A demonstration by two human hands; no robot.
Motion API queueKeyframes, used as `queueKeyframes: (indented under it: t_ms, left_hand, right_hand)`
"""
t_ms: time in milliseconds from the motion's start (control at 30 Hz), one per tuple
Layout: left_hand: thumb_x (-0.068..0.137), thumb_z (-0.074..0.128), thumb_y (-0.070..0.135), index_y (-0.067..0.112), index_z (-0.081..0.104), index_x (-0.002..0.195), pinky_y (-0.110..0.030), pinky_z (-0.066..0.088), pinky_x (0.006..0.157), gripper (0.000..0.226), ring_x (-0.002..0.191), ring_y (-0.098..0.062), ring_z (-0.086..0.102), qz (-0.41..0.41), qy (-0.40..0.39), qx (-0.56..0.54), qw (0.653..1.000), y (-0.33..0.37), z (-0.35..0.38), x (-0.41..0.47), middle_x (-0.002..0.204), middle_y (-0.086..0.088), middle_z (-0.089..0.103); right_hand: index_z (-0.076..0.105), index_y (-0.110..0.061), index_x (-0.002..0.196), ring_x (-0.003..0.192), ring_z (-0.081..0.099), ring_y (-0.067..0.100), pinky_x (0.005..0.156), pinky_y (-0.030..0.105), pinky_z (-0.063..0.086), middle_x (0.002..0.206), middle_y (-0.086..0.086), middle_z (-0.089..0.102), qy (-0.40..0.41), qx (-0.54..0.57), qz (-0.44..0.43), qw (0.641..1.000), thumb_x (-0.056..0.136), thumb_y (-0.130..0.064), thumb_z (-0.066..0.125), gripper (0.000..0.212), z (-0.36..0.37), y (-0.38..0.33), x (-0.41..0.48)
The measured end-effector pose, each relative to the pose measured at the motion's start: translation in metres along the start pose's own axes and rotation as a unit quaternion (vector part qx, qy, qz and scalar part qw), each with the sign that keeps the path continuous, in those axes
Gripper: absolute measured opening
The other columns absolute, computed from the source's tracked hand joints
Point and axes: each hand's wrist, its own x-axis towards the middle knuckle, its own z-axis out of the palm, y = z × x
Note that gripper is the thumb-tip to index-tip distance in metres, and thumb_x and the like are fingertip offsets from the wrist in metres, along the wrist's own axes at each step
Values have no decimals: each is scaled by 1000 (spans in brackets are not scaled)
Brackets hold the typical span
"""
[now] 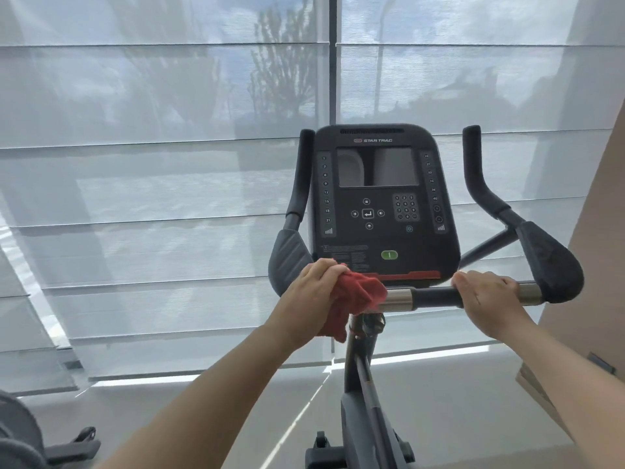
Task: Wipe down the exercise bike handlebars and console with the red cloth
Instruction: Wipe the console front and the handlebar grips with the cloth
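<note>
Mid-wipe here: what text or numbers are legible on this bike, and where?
"STAR TRAC": top of the console.
"1 3 6 9 12 15 18 21": left button column.
"24 27 30 33 36 40": right button column.
Keypad digits: "1 2 3" top row; rest blurred.
Fine print lower left: too small.

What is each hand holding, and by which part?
The left hand grips the red cloth by its bunched top; the right hand grips the handlebar on its crossbar, right of centre.
</note>
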Motion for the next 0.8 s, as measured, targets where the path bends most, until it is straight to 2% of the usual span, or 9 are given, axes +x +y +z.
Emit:
queueKeyframes:
  t_ms: [133, 233, 333, 400, 500, 800]
  left_hand:
    - [92, 48, 8, 13, 51, 126, -19, 29, 97, 35, 115, -20, 44, -101, 116, -58, 986, -20, -33, 0, 126, -4, 50]
    - [90, 50, 7, 10, 49, 127, -21, 27, 97, 37, 116, -24, 43, -175, 155, -45, 971, -39, -47, -4, 125, -9, 50]
    - [93, 47, 13, 13, 49, 126, -28, 27, 103, 32, 123, -28, 37, -215, 77, -61, 972, -39, -32, -10, 131, -10, 43]
    - [97, 41, 21, 18, 45, 131, -29, 18, 111, 34, 133, -25, 22, -213, 21, -57, 975, -31, -12, -16, 145, -6, 27]
    - [99, 35, 27, 21, 39, 137, -34, 13, 115, 38, 139, -23, 9, -223, 25, -45, 974, -25, 0, -21, 152, -3, 15]
    - [97, 42, 32, 20, 36, 140, -34, 13, 116, 46, 139, -17, 8, -163, 22, -36, 986, -13, 9, -46, 150, -2, 17]
  right_hand:
    - [49, -19, 71, 70, 45, 14, 80, 34, 21, 66, -6, 50, 11, -18, -4, 1000, 84, -54, -10, 69, 4, 1, 1]
    - [49, -20, 70, 70, 46, 15, 80, 35, 21, 65, -7, 50, 16, -16, 0, 1000, 85, -56, -9, 70, 5, 1, 2]
    - [48, -21, 66, 68, 46, 15, 80, 35, 21, 63, -7, 48, 25, -12, 9, 1000, 85, -57, -7, 68, 5, 0, 2]
    - [48, -21, 66, 68, 46, 15, 80, 35, 21, 63, -7, 48, 27, -15, 10, 999, 85, -57, -7, 68, 5, -2, 2]
    - [47, -21, 65, 69, 46, 17, 80, 36, 21, 63, -8, 48, 32, -13, 8, 999, 86, -56, -3, 65, 3, -3, 2]
    - [47, -19, 65, 69, 46, 20, 79, 36, 21, 63, -7, 47, 34, -15, 3, 999, 89, -52, 0, 61, 2, -5, 2]
